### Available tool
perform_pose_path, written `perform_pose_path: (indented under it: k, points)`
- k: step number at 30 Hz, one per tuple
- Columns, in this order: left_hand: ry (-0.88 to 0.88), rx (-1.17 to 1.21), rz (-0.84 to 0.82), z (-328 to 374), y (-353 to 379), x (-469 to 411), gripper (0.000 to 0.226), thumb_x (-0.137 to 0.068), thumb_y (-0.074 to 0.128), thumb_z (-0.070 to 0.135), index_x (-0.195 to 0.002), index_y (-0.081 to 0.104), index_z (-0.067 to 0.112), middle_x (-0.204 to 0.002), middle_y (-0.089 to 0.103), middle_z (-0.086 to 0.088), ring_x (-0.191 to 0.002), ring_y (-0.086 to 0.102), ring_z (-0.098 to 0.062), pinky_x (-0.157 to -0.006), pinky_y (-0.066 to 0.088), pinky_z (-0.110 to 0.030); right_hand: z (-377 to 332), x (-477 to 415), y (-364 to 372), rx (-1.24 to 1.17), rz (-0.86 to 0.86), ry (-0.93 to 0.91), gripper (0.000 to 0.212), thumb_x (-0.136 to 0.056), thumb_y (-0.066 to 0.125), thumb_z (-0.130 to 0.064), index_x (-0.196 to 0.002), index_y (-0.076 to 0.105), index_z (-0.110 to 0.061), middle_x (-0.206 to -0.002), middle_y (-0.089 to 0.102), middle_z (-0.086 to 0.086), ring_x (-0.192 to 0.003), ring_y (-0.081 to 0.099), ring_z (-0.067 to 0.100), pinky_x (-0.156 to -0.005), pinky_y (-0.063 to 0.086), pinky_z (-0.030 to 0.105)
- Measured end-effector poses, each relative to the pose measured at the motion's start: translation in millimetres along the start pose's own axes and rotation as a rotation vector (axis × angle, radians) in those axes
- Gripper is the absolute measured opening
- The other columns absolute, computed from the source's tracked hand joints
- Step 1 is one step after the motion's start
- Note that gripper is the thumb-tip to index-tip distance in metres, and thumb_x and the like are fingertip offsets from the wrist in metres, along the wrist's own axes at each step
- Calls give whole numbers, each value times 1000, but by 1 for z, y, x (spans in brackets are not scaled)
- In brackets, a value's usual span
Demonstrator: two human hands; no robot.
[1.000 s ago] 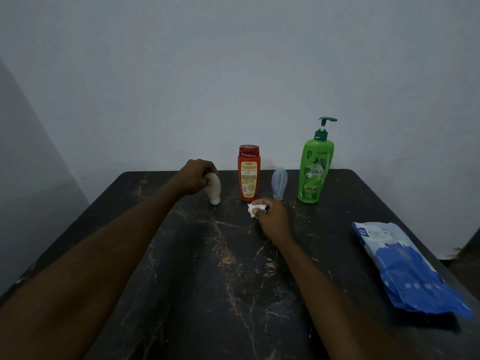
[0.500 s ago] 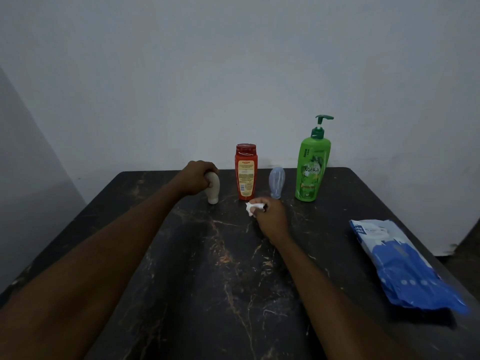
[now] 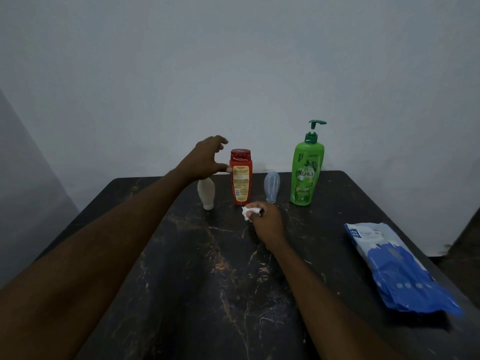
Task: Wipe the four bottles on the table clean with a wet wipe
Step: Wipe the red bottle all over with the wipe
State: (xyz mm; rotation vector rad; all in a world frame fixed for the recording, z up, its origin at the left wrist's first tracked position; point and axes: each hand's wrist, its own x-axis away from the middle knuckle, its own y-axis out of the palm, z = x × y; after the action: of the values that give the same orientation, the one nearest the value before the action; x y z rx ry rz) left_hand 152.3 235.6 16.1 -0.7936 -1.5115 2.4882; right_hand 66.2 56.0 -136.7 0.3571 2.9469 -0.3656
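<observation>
the cream bottle [image 3: 206, 193] has been released; the left hand [image 3: 207, 159], spread wide, is raised beside the red bottle [image 3: 241, 177], probably next. a crumpled wet wipe [image 3: 246, 212] is pinched in the right hand [image 3: 267, 223].

One head-worn wide-angle camera looks forward and down across the dark marble-patterned table [image 3: 233, 281], close over its near end, facing the plain grey wall [image 3: 233, 74] behind the table.

Red bottle [image 3: 241, 178]; green pump bottle [image 3: 306, 175]; cream bottle [image 3: 206, 193]; black gold-veined table [image 3: 207, 268]; blue-white pack [image 3: 397, 268].
</observation>
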Motion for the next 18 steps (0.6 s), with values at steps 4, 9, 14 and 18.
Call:
perform_pose_path:
  k: [4, 9, 14, 18]
  points:
    - [80, -62, -130, 26, -1, -23, 77, -84, 81, 31, -149, 42, 22, -146, 51, -11, -132, 49, -28, -104, 46, -42, 0, -1, 0, 4, -1, 23, 18, -91, 65, -10, -108, 72, -15, -104, 70, -4, -90, 60, 0, -71, 43, 12]
    - [126, -162, -242, 44, 5, -32, 47, -93, 71, 14, -137, 57, 14, -137, 61, -12, -128, 57, -28, -102, 49, -41, 1, -1, -2, -21, 24, 20, 18, -91, 66, -10, -107, 72, -14, -100, 70, -6, -89, 62, 0, -72, 48, 14]
    - [93, -190, -174, 50, -1, -17, 31, -90, 70, 13, -121, 65, 14, -123, 67, -11, -113, 64, -28, -92, 56, -43, -3, 0, -7, -114, 50, 23, 17, -88, 69, -7, -103, 74, -14, -101, 72, -1, -93, 68, 13, -78, 58, 27]
    - [-24, -71, -56, 45, -9, 12, 27, -90, 68, 15, -117, 66, 11, -116, 67, -9, -100, 65, -24, -76, 57, -32, -14, 12, -18, -302, 63, 66, 18, -86, 71, -5, -101, 74, -14, -99, 75, 6, -89, 72, 20, -70, 59, 26]
